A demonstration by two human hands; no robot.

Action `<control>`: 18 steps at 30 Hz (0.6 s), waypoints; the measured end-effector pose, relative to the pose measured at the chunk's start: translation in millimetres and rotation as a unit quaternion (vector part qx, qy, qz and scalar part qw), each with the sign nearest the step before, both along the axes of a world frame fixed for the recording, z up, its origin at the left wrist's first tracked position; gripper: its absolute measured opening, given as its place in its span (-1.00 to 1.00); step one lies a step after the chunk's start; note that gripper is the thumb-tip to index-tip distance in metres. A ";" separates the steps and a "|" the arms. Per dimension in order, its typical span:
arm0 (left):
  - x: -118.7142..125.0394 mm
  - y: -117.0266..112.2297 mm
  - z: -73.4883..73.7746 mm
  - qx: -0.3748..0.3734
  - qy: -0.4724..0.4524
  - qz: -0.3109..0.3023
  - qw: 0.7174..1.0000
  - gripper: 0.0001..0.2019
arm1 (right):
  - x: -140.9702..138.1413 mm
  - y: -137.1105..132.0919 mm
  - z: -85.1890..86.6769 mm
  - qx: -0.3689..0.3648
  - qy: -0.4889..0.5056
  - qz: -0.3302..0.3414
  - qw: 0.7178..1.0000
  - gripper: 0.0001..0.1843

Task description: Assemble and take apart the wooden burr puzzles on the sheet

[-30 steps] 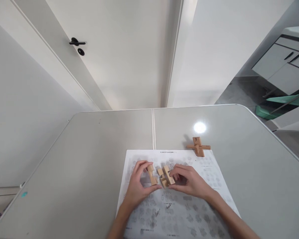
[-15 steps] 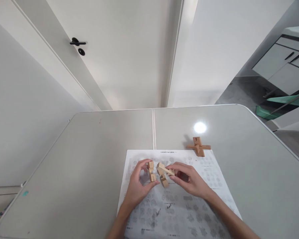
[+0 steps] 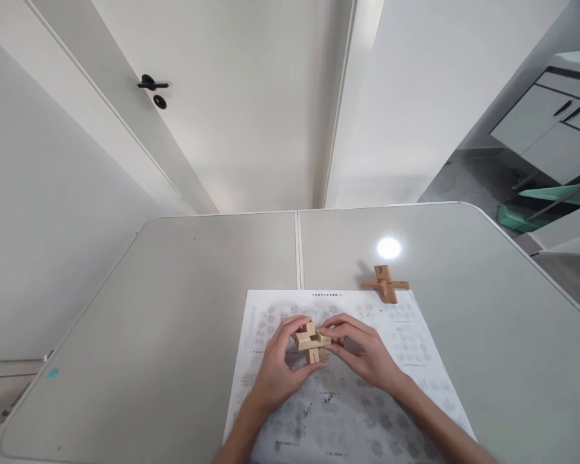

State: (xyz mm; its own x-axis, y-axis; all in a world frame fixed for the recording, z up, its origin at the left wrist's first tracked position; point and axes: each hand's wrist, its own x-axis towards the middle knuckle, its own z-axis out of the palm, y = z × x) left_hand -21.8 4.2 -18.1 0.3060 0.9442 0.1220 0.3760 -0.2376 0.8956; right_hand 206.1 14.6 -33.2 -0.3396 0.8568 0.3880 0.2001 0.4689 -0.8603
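Already the left hand (image 3: 278, 362) is closed with its thumb on the near side and its fingertips on the far side, grasping a lengthwise block (image 3: 313, 356) of pale notched wood. Thumb and index finger of the right hand (image 3: 365, 354) pinch the three o'clock end of a crosswise block (image 3: 305, 342) lying across the first; how deeply the two interlock I cannot tell, since fingers cover part of both. Another bit of wood (image 3: 323, 354) shows beside the left thumb, mostly hidden.

Taking these blocks as the dial's centre, they sit above a printed sheet (image 3: 415, 348), its header at twelve o'clock and dark scribbles (image 3: 328, 399) between five and six. Both forearms block some of the print toward the near edge. At two o'clock a browner wooden cross (image 3: 385, 290) straddles the sheet's far edge, touching neither hand, and a bright glare spot (image 3: 389, 247) lies just beyond it. The grey table (image 3: 198, 290) spreads around, its white seam (image 3: 298, 251) running toward twelve. Past it stand a pale door (image 3: 251, 129) with a black handle (image 3: 153, 84) at eleven and, at two, a white cabinet (image 3: 526, 116) above something green (image 3: 517, 219)
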 end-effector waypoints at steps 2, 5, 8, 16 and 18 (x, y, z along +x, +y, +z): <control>0.1 0.1 0.0 -0.004 -0.005 0.002 1.000 -0.34 | 0.0 -0.5 0.5 -0.003 -0.011 0.005 1.000 -0.81; 0.0 0.7 0.1 -0.004 -0.013 0.004 1.000 -0.35 | -0.9 -1.4 0.6 -0.002 -0.013 0.002 1.000 -0.86; -0.1 0.7 -0.5 -0.003 -0.012 0.005 1.000 -0.35 | -2.3 -2.1 0.5 0.000 -0.006 -0.011 1.000 -0.94; 2.5 1.5 1.5 0.002 0.010 0.055 0.998 -0.36 | -1.0 -1.1 0.1 0.049 -0.027 -0.047 0.997 -0.93; 2.7 1.9 2.5 -0.001 0.025 0.082 0.996 -0.37 | -0.1 -0.7 0.4 0.072 -0.045 -0.069 0.994 -0.91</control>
